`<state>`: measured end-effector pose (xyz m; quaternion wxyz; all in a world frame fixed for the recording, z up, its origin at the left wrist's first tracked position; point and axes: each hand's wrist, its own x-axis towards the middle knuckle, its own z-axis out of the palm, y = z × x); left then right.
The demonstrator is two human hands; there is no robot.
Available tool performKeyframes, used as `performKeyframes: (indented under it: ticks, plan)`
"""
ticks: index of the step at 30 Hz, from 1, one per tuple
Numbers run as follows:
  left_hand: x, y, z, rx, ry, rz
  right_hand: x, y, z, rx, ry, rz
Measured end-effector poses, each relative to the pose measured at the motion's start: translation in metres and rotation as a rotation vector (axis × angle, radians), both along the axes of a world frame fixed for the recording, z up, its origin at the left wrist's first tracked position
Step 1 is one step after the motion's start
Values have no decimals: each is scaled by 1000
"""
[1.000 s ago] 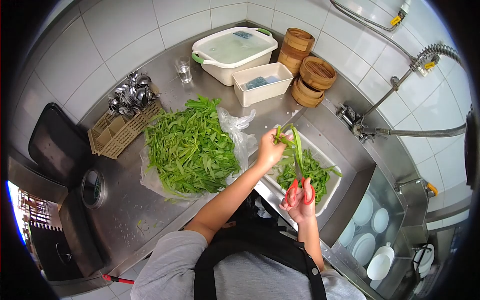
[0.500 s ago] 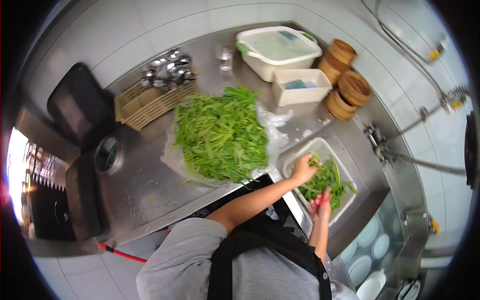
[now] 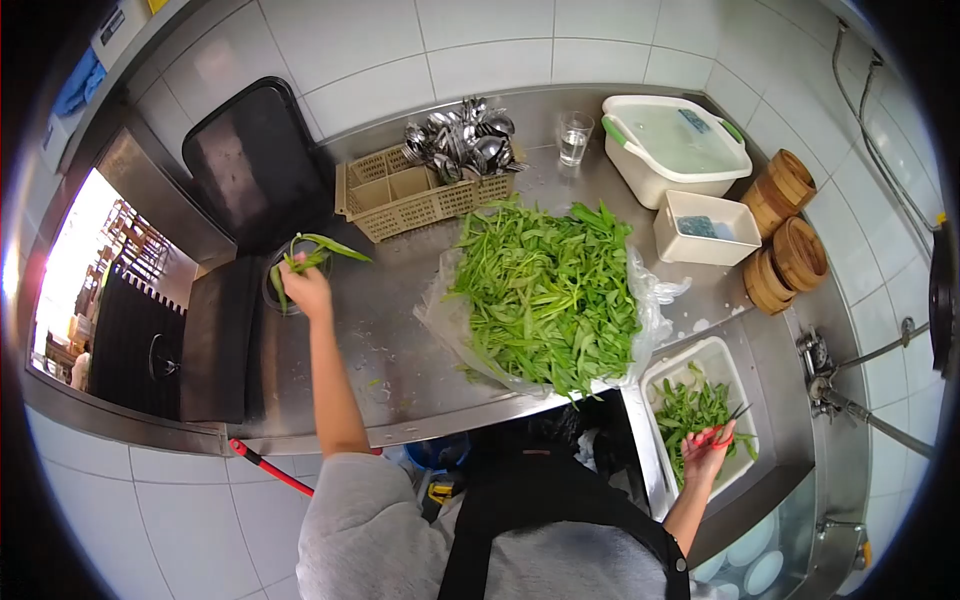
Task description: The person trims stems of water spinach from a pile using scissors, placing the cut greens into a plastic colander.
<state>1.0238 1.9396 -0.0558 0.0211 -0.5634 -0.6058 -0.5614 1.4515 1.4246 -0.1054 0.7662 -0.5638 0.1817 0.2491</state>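
Note:
Several green leafy stems (image 3: 322,247) are gripped in my left hand (image 3: 308,285), over a small round bowl (image 3: 272,290) at the counter's left side. My right hand (image 3: 703,456) holds red-handled scissors (image 3: 722,437) above a white rectangular tub (image 3: 742,478), their blades pointing up and right. Cut greens (image 3: 690,405) lie in that tub, partly beneath the hand. Between my hands, a large heap of leafy greens (image 3: 548,300) rests on a clear plastic bag (image 3: 440,312) on the steel counter.
Behind the heap stand a beige basket (image 3: 430,208) of cutlery, a glass (image 3: 574,140), a large white tub (image 3: 675,150), a smaller bin (image 3: 700,248) and bamboo steamers (image 3: 778,190). A black tray (image 3: 255,165) leans at the left. Plates (image 3: 762,572) lie in the lower-right sink.
My left hand has moved from the tub across to the small bowl at the far left, carrying stems. My right hand remains at the tub with the scissors. The view has shifted.

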Motion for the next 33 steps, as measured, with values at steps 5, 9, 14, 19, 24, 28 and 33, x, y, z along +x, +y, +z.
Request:
performKeyframes:
  ticks: [5, 9, 14, 19, 24, 28, 33]
  plan:
    - [-60, 68, -33, -977, 191, 540, -3, 36, -4, -21, -23, 147]
    - [6, 43, -27, -320, 520, -127, -16, 61, 3, -14, -84, 155]
    - [167, -34, -37, -537, 73, -1062, -26, 74, 7, -5, -97, 221]
    - [230, -54, -66, -743, 358, -1198, -35, 74, 19, 4, -157, 207]
    - [233, -64, -10, -369, 218, -1232, -46, 60, 28, -106, -319, 115]
    - [232, -88, 57, -598, 24, -1326, -58, 58, 31, -114, -472, 324]
    - [249, -115, 60, -483, -238, -1486, -84, 84, 47, 37, -491, 649]
